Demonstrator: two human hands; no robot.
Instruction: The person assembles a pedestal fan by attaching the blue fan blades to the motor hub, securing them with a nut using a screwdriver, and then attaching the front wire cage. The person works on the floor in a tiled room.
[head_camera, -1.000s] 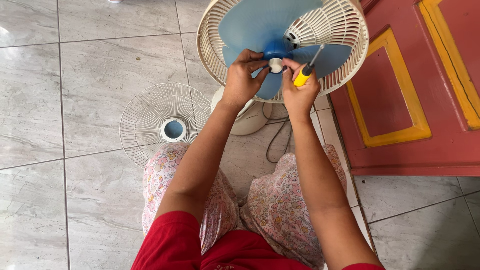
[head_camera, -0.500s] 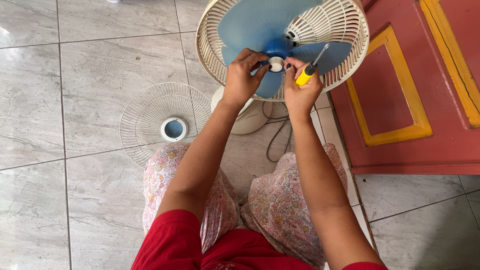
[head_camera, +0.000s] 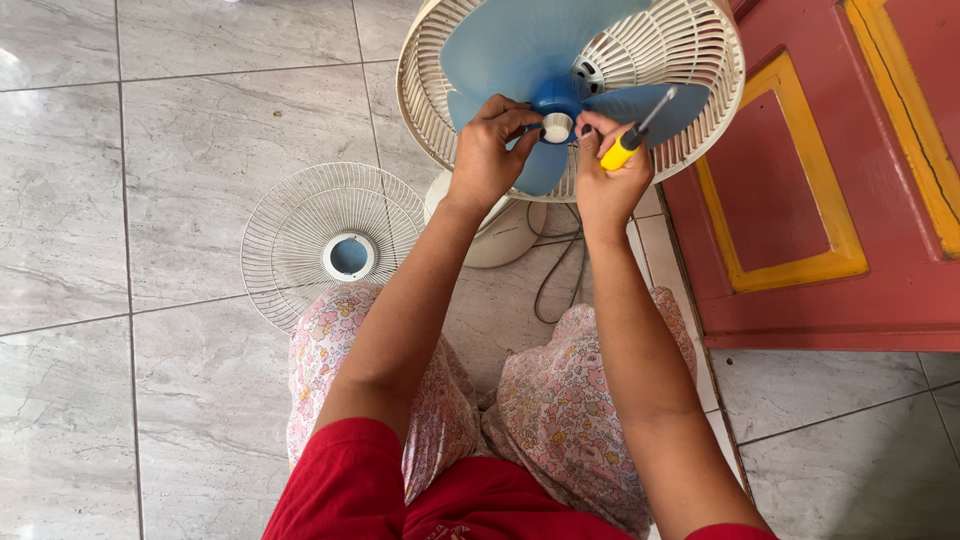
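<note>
**Both hands at the hub of an opened fan**

A small white round plastic cap (head_camera: 557, 127) sits at the centre of the blue three-bladed plastic fan blade (head_camera: 545, 60), just in front of the blade's darker blue hub. The left hand (head_camera: 487, 155) curls in from the left, its fingertips pinching the cap and the hub beside it. The right hand (head_camera: 612, 180) comes in from the right, thumb and forefinger touching the same cap, while its other fingers are closed round the yellow handle of a screwdriver (head_camera: 628, 142). The screwdriver's metal shaft points up and to the right, away from the cap, lying across a blade.

Behind the blade stands the cream ribbed plastic rear guard (head_camera: 690, 50) of the fan, tilted toward the person and open at the front. Below it the fan's round white base (head_camera: 505, 240) rests on the grey marbled tile floor (head_camera: 120, 150), with a dark power cord (head_camera: 548, 285) looping over the tiles just beside it.

To the left of the base, flat on the floor and apart from the fan, lies the detached white wire front grille (head_camera: 335, 240) with a blue-centred ring in its middle. The person's knees in pink floral trousers (head_camera: 560, 400) are spread on either side of the base, one partly over the grille's near edge. A red door with yellow panel trim (head_camera: 850, 170) fills the right side.
</note>
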